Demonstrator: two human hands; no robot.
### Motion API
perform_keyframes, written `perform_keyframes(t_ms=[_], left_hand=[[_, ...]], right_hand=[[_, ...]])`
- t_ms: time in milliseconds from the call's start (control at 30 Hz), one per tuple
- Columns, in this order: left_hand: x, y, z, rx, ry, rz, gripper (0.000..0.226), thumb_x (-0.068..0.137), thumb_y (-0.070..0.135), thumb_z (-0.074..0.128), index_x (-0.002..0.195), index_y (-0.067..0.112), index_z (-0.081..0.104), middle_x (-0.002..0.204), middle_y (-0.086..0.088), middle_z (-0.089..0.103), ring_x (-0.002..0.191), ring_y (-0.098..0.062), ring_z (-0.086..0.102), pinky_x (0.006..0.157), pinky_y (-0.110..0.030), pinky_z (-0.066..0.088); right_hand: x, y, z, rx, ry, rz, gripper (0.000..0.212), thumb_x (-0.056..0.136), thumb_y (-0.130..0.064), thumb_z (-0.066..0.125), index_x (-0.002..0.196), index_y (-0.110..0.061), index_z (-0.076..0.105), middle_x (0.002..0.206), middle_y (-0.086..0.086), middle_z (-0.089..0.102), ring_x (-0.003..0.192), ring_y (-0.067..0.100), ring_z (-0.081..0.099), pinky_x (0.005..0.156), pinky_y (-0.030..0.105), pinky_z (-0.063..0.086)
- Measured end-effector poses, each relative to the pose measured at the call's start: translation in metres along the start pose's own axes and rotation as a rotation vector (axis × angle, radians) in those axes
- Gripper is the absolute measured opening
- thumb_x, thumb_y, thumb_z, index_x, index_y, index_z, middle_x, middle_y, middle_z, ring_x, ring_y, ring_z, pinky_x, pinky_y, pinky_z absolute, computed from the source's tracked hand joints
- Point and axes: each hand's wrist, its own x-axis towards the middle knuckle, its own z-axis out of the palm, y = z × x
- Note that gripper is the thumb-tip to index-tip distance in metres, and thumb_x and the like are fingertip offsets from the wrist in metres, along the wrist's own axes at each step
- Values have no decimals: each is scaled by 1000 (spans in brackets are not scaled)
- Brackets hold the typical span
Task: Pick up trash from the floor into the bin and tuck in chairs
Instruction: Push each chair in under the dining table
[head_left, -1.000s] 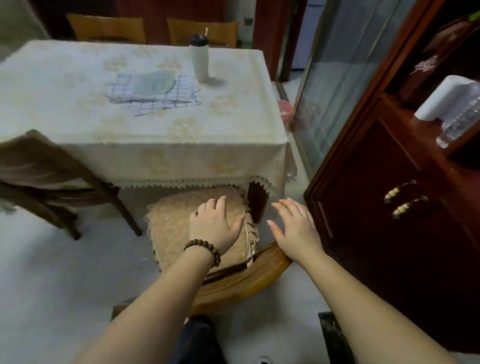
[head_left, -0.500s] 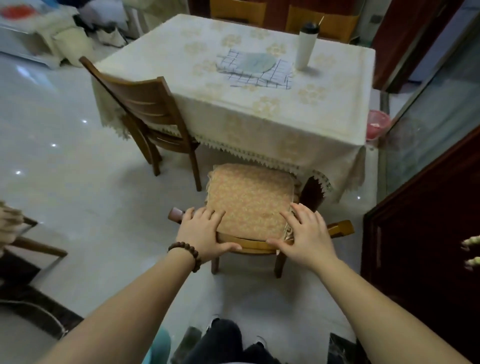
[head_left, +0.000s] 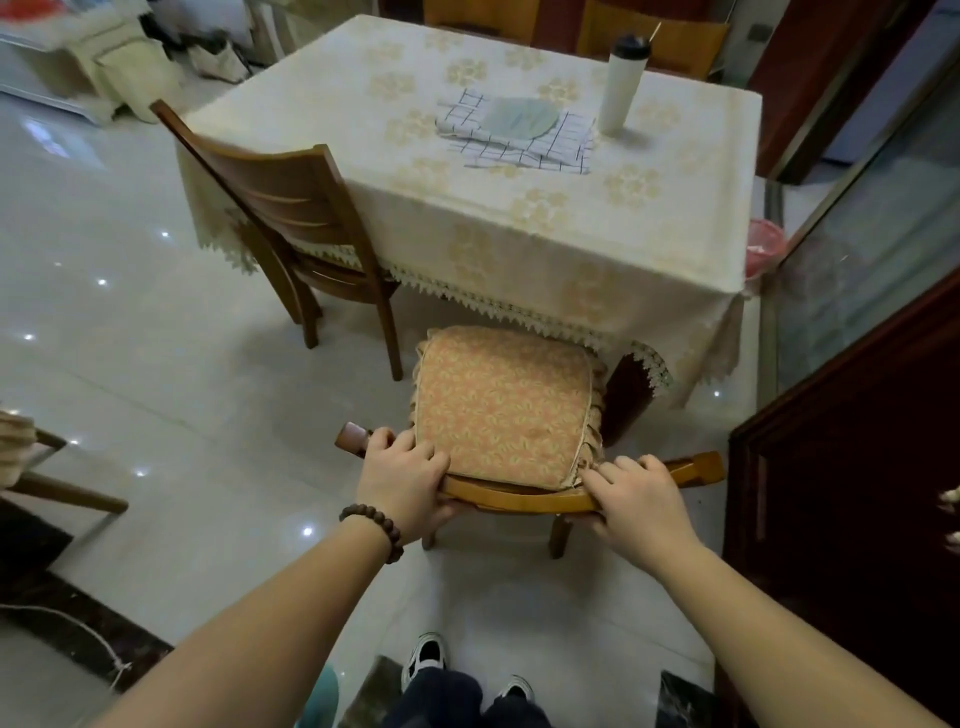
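Soft daylight, floor (head_left: 156, 364) glare, fisheye edges

seat cushion (head_left: 501, 410): orange-pink, pale leaf print
tablecloth (head_left: 519, 171): cream, faded gold flowers
cloth (head_left: 519, 137): white, dark grid
tumbler (head_left: 621, 85): white, black lid
bracelet (head_left: 376, 525): dark brown beads

Your left hand (head_left: 402, 480) and right hand (head_left: 636, 499) lay flat on the chair's (head_left: 519, 496) back rail half a second ago; now your fingers (head_left: 415, 452) curl over it and your thumbs hook underneath, at lower centre of the frame
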Motion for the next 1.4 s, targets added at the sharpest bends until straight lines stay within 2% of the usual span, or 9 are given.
perform_keyframes(t_ms=[100, 400, 567, 767, 900, 967, 1200, 1300, 1400], left_hand=[[3, -4, 0, -5, -10, 8, 49, 61, 75, 62, 70, 26, 61, 65, 9, 60, 64, -19, 53, 72, -38, 42], [16, -21, -1, 1, 22, 56, 53, 63, 78, 54, 62, 25, 59, 58, 9, 56, 60, -18, 51, 66, -35, 40], [44, -53, -9, -11, 59, 106, 51, 67, 72, 44, 62, 24, 60, 58, 8, 56, 59, -17, 50, 66, -34, 39], [91, -121, -11, 16, -31, 196, 51, 73, 72, 44, 86, 28, 67, 78, 10, 64, 77, -17, 55, 78, -38, 36], [123, -164, -16, 21, -69, 257, 50, 75, 71, 46, 97, 29, 65, 91, 10, 64, 87, -16, 54, 82, -37, 33], [139, -182, -18, 27, -85, 294, 50, 76, 71, 46, 96, 29, 63, 93, 10, 64, 89, -16, 53, 82, -37, 33], [194, -233, -24, 96, -135, 390, 67, 69, 84, 25, 88, 30, 60, 87, 12, 60, 88, -14, 53, 82, -37, 35], [216, -247, -25, 108, -124, 422, 57, 73, 80, 33, 84, 30, 57, 85, 12, 59, 89, -13, 52, 83, -36, 36], [232, -260, -22, 103, -140, 422, 66, 67, 85, 26, 83, 30, 58, 83, 13, 58, 86, -13, 50, 83, -36, 35]], right_hand=[[1, -1, 3, 16, 47, -15, 31, 63, -46, 74, 80, -22, 62, 77, -5, 65, 73, 20, 58, 65, 34, 41], [13, -3, -2, 29, 124, -17, 27, 62, -41, 72, 80, -24, 62, 75, -7, 65, 71, 19, 57, 64, 33, 39], [42, -9, -16, 34, 197, -9, 30, 65, -48, 73, 74, -23, 59, 69, -8, 61, 65, 18, 55, 61, 31, 35], [97, -35, -32, 32, 253, 59, 34, 62, -49, 75, 78, -22, 61, 69, -6, 63, 64, 20, 56, 58, 31, 38], [133, -54, -40, 16, 278, 114, 33, 70, -53, 63, 78, -21, 62, 70, -7, 64, 65, 19, 58, 58, 31, 38], [150, -62, -43, 7, 269, 158, 35, 71, -54, 59, 80, -21, 64, 72, -6, 64, 67, 19, 59, 60, 32, 38], [201, -84, -52, 17, 305, 250, 37, 66, -53, 74, 74, -20, 60, 65, -5, 60, 62, 21, 57, 59, 32, 36], [222, -87, -54, 21, 316, 278, 38, 66, -54, 74, 71, -20, 57, 62, -5, 58, 60, 21, 56, 59, 32, 37], [240, -90, -54, 26, 291, 283, 37, 68, -55, 70, 70, -21, 56, 63, -6, 58, 62, 20, 56, 59, 32, 36]])
